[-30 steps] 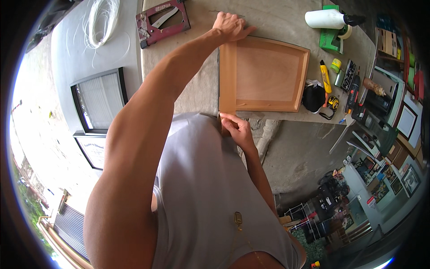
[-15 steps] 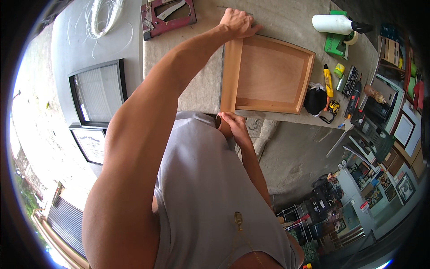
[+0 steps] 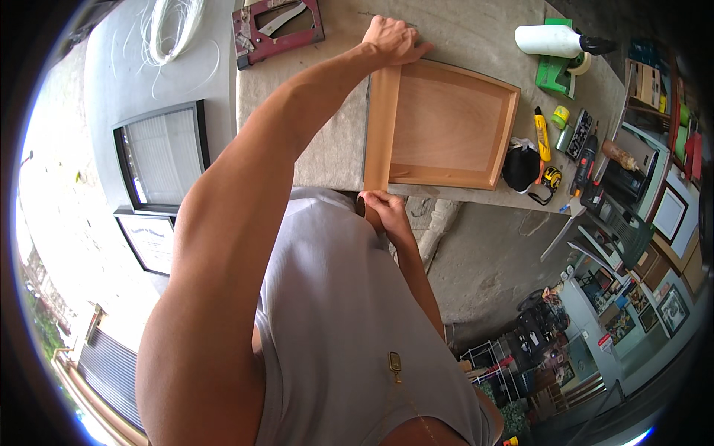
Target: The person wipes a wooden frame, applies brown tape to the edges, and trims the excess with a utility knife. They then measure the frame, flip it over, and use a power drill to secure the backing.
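Note:
A shallow wooden frame (image 3: pixel 454 123), open side up, lies on the worktable. Along its left side runs a flat tan strip of tape (image 3: pixel 381 130), from the far corner to the near table edge. My left hand (image 3: pixel 393 41) reaches across to the far end of the strip, fingers curled down on it; the fingertips are hidden. Close to my body, my right hand (image 3: pixel 387 212) pinches the near end of the strip just off the table edge. A brown piece continues below those fingers; I cannot make out whether it is a roll.
On the table (image 3: pixel 335 141) rest a dark red staple gun (image 3: pixel 279 30), a white bottle (image 3: pixel 549 41), a yellow cutter knife (image 3: pixel 541 134), a tape measure (image 3: pixel 550 177) and a cordless screwdriver (image 3: pixel 586 163). Black picture frames (image 3: pixel 204 137) and coiled clear line (image 3: pixel 158 52) are at left.
My right hand has come slightly down toward my body with the strip's near end. My left hand stays at the far corner. The whole view has shifted a little.

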The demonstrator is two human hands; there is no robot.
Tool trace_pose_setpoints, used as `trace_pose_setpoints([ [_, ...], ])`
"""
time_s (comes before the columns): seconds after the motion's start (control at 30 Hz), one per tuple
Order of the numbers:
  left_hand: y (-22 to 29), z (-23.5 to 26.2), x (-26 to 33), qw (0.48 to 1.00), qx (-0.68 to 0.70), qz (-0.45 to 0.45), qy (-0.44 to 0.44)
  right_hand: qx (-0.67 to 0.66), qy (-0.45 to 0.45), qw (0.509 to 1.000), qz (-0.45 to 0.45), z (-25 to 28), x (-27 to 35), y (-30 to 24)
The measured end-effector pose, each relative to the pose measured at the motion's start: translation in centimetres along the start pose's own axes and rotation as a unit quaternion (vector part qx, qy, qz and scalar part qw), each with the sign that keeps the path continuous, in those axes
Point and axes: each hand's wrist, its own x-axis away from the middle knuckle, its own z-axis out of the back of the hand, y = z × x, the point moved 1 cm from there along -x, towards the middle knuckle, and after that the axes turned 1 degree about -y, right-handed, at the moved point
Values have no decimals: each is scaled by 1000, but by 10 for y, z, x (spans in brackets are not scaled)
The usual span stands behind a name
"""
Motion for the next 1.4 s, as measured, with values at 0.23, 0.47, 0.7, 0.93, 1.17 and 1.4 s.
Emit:
trace_pose_setpoints([
  [0.23,-1,-4,-1,1000,-7,-6,3,-7,3,1000,13,1,-5,9],
  [0.47,-3,-6,-2,1000,-4,-12,25,22,35,999,-5,0,-11,7],
  [0.7,-5,-16,2,967,-31,-136,212,28,17,999,-1,1,-19,1],
  [0.93,35,-50,99,928,20,-307,212,14,25,998,-47,0,-20,2],
  [1.17,63,-84,176,942,180,-255,119,27,-23,999,-37,12,-29,12],
  [1.4,70,-102,183,965,80,-101,229,228,-259,938,-37,72,-13,-50],
])
